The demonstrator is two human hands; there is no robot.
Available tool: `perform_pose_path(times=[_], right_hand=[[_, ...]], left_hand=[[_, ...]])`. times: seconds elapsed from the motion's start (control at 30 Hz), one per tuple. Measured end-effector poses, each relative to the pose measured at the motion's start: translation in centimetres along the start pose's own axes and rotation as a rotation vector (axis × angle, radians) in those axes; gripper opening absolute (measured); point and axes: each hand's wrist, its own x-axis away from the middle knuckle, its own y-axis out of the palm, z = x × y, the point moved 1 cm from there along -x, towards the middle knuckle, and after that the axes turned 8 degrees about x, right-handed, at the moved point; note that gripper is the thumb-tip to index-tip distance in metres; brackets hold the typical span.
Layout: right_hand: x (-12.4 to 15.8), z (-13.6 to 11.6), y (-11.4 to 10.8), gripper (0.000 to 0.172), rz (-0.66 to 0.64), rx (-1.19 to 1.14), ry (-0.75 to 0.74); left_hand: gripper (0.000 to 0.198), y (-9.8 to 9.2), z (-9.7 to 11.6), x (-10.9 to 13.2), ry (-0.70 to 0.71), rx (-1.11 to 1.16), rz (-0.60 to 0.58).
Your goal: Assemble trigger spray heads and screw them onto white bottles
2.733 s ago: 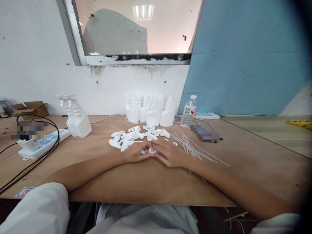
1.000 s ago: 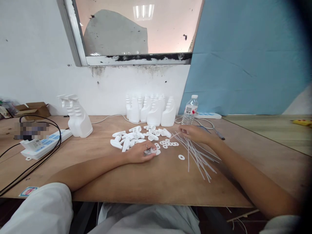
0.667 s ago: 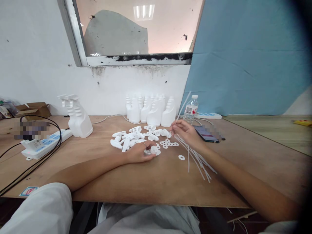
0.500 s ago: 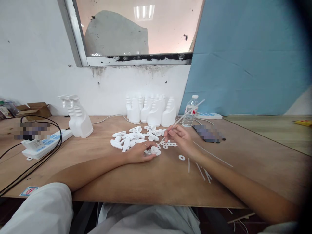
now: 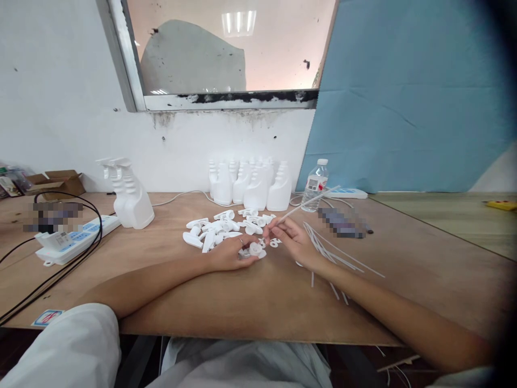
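Note:
My left hand (image 5: 232,253) rests on the table, closed around a white spray trigger head (image 5: 255,249) whose round cap end faces right. Close beside it, my right hand (image 5: 294,240) pinches a thin white plastic tube (image 5: 309,203) that slants up to the right. The tube's lower end is by the fingertips, near the trigger head; whether they touch I cannot tell. Behind my left hand lies a pile of white trigger heads (image 5: 214,229). Small white ring washers (image 5: 274,243) lie between my hands, partly covered by the right one. More loose tubes (image 5: 329,253) lie beneath and beyond my right forearm.
White bottles without heads (image 5: 255,188) stand along the wall. Two bottles with trigger heads (image 5: 135,199) stand at left, near a power strip (image 5: 76,237) with black cables. A water bottle (image 5: 315,186) and a blurred dark flat object (image 5: 341,222) are at right.
My right hand has shifted slightly left and down, and the tube in it now tilts lower, uncovering more loose tubes behind the hand. My left hand has barely moved.

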Motion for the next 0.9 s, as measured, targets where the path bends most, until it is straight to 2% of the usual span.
perform_pose_path(times=[0.53,0.8,0.9], right_hand=[[0.1,0.2,-0.2,0.018,-0.022,0.076,-0.012],[-0.3,1.1,0.3,0.028,-0.091,0.3,-0.018],[-0.4,1.6,0.6,0.025,-0.106,0.354,-0.007]], left_hand=[[0.042,0.0,-0.1,-0.1,0.009,-0.01,-0.004],[0.039,0.0,-0.1,-0.1,0.026,0.0,-0.002],[0.041,-0.1,0.1,-0.1,0.03,-0.009,0.004]])
